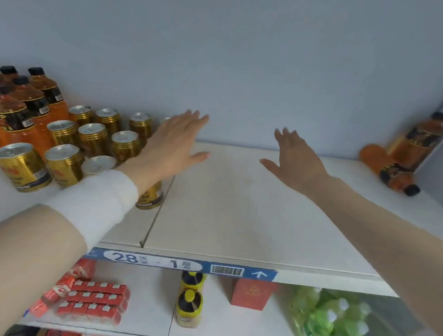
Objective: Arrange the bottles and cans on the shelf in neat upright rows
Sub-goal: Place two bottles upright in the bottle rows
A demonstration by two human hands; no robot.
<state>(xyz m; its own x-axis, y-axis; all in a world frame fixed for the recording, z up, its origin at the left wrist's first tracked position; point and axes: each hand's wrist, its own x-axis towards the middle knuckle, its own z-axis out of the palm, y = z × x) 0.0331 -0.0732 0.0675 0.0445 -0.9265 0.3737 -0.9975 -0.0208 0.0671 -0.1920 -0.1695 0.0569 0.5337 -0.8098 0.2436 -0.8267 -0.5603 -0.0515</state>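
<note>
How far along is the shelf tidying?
Mostly done: the gold cans and orange bottles stand in upright rows at the left. Nothing is in hand; the left hand and right hand hover open. Left to do: two orange bottles at the right, one lying down, one leaning.

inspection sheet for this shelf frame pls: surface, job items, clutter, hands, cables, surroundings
Surface: white top shelf, middle bare.
Job's things: gold cans upright in rows at left; orange bottles upright behind them; one orange bottle lying down at far right, another leaning bottle against the side wall.
Clutter: nothing seen.
Grippers: left hand open, beside the cans; right hand open, above the bare shelf; neither holds anything.
Cables: nothing seen.
Surroundings: blue shelf label; lower shelf holds red boxes, yellow bottles, green bottles.
</note>
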